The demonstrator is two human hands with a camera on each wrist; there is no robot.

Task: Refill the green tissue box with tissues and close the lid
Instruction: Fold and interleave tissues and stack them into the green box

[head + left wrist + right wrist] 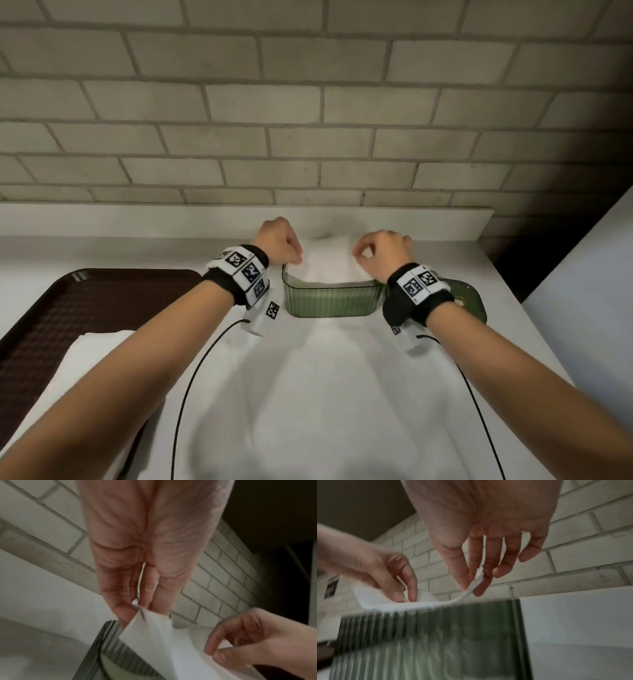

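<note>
My left hand (137,555) pinches one corner of the white stack of tissues (325,260), and my right hand (488,536) pinches the other. The stack sits in the open ribbed green plastic tissue box (330,299) on the white counter (308,394) (its green lid (471,298) lies just right of it).
</note>
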